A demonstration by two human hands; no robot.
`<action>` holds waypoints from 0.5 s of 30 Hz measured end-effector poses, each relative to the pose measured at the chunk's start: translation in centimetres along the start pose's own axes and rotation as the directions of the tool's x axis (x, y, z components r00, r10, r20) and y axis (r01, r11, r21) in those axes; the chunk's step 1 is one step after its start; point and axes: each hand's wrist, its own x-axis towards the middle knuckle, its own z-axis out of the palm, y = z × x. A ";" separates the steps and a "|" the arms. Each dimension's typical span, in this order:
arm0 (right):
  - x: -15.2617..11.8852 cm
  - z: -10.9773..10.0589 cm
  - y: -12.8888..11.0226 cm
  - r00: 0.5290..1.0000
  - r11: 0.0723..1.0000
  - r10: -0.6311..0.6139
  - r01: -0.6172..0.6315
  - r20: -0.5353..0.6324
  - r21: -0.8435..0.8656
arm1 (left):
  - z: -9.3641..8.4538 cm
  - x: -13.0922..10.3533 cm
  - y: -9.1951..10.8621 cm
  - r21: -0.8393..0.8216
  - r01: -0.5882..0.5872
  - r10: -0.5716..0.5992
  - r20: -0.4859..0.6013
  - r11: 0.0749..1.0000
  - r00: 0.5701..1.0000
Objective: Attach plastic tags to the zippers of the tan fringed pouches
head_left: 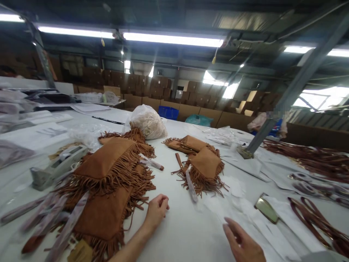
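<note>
Brown fringed bags [107,154] lie in two groups on the white table [174,236], a big pile on the left and a smaller bunch to the right of it. Their middles are smooth, and their edges have lots of thin, stringy bits. The person's left hand [158,209] is just beside the stringy edge of the big pile. Its fingers curl in near the thumb, and it cannot be told if something tiny is tucked inside. The right hand [242,240] is well apart from the left one, low on the right, near some thin white sheets [237,187]. Its thumb and fingers are apart, with a gap between them. Straps in clear wrap [69,222] poke out on the near left side of the big pile, and one wrapped strap [191,183] lies against the smaller bunch. A gray tape holder [54,169] stands just left of the big pile, and a puffy white sack [148,122] sits behind it. Right of the right hand are a flat greenish thing [267,208] with a shiny edge and some loopy brown straps [327,227]. Farther back, another person [278,128] is by a slanted gray post [289,80], and long bright lamps [174,39] are up high
</note>
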 end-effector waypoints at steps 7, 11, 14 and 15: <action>12.3 2.5 -2.1 0.944 0.943 0.322 -0.313 0.072 -0.112 | 0.5 0.0 -0.5 0.079 0.005 -0.012 0.082 0.997 0.997; 16.4 5.9 -2.2 0.935 0.925 0.352 -0.341 0.044 -0.165 | 0.8 0.2 -0.5 0.171 0.020 -0.040 0.110 0.985 0.993; 18.8 7.8 -1.7 0.911 0.896 0.413 -0.404 0.012 -0.182 | 1.1 0.1 -0.9 0.202 0.031 -0.059 0.137 0.979 0.989; 19.5 8.4 -1.5 0.901 0.886 0.434 -0.426 0.004 -0.184 | 1.2 0.1 -0.9 0.204 0.040 -0.071 0.145 0.978 0.987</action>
